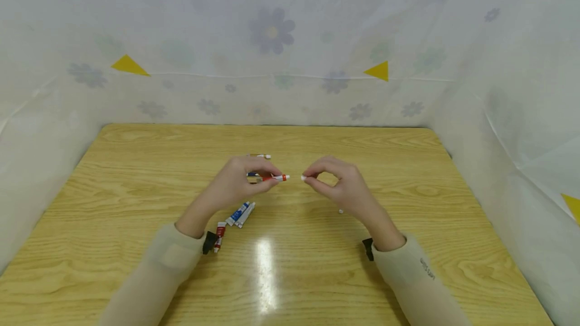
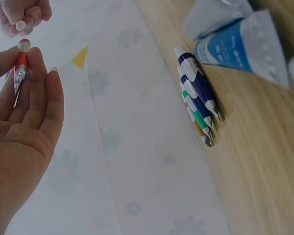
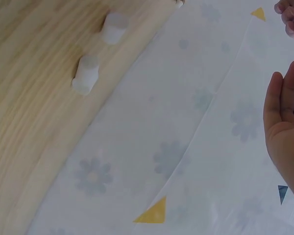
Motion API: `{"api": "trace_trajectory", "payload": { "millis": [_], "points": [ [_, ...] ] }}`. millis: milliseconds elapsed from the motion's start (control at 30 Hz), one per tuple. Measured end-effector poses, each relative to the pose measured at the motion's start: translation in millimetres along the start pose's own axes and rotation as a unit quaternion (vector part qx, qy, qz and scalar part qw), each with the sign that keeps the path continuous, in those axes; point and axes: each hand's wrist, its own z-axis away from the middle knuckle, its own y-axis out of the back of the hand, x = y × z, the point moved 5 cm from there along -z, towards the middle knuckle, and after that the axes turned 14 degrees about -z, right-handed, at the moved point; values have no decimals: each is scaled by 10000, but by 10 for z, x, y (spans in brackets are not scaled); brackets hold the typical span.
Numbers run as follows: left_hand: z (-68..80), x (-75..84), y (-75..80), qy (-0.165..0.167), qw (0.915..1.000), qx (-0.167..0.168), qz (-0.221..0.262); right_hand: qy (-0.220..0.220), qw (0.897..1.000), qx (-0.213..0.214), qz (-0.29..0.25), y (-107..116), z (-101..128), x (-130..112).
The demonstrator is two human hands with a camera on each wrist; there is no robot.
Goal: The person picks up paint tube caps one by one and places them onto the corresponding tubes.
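Note:
My left hand (image 1: 231, 180) pinches a small paint tube (image 1: 279, 178) with a red and white body between thumb and fingers. The tube lies level, its bare white nozzle facing right. Across a short gap, my right hand (image 1: 346, 185) pinches a small white cap (image 1: 303, 178) between thumb and fingertips. Cap and nozzle are apart, as the left wrist view also shows. Behind the left hand lie several tubes side by side, partly hidden in the head view; the left wrist view shows a dark blue tube (image 2: 198, 81) and a green tube (image 2: 196, 110) among them.
Near my left wrist lie a blue tube (image 1: 237, 214), a whitish tube (image 1: 246, 215) and a red tube (image 1: 219, 236). In the right wrist view, two white caps (image 3: 86, 75) sit on the wooden table (image 3: 34, 88). A pale flowered sheet (image 1: 308, 94) hangs around the table.

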Motion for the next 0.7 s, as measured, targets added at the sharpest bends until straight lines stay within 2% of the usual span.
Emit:
{"api": "trace_trajectory", "payload": {
  "millis": [300, 500, 700],
  "points": [
    [8, 98, -68, -151, 9987, -179, 457, 114, 9999, -6, -100, -85, -4, -32],
    [4, 129, -99, -310, 9984, -127, 452, 122, 9996, -73, -263, -112, -7, -40],
    [2, 132, -110, -312, 9985, -81, 436, 152, 9992, -129, -344, -126, -9, -40]
  ]
}}
